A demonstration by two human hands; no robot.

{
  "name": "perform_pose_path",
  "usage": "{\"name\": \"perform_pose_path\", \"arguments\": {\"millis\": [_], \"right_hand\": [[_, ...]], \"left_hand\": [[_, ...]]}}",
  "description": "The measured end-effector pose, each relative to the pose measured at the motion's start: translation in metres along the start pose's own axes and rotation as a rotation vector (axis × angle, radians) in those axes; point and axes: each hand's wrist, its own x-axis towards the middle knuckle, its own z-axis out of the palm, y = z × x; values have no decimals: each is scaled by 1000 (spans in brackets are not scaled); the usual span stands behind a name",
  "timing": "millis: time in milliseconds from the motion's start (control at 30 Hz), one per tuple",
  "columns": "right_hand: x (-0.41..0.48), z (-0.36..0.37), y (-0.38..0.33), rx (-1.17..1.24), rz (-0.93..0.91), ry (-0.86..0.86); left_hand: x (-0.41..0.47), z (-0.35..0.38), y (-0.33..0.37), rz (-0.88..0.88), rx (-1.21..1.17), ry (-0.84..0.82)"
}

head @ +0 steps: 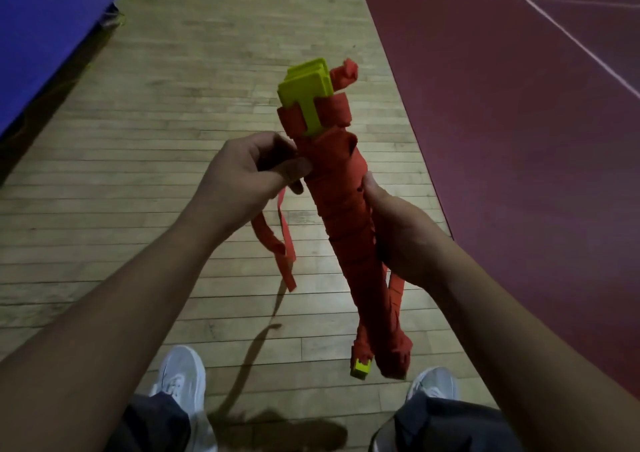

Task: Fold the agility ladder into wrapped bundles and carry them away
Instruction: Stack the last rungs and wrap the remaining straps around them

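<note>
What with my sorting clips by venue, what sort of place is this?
Most likely an indoor sports hall: a strip-wood floor, a dark red court surface with painted white lines, and what looks like a blue mat at the edge.

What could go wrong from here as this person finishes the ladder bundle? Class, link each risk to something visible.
1. The loose strap end hangs below the left hand; if the pinch slips, the wrap on the bundle may loosen.
2. The yellow rungs stick out at the top, and one yellow piece juts from the bottom; they might slide free when carried.
3. Left untucked, that end could snag a shoe.
</note>
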Motion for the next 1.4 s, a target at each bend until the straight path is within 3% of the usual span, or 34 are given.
{"name": "perform_pose_path", "arguments": {"millis": [267, 467, 700, 1100, 1400], "right_hand": [[6, 3, 6, -128, -31, 201], [4, 2, 3, -205, -94, 258], [2, 12, 7, -372, -132, 319], [3, 18, 11, -482, -176, 218], [5, 6, 4, -278, -46, 25]], "left_hand": [[-2, 10, -7, -75, 103, 176], [-2, 10, -5, -76, -167, 86], [-10, 31, -4, -110, -15, 156], [-8, 33, -2, -47, 136, 321], [-6, 20, -3, 17, -99, 161]]}}
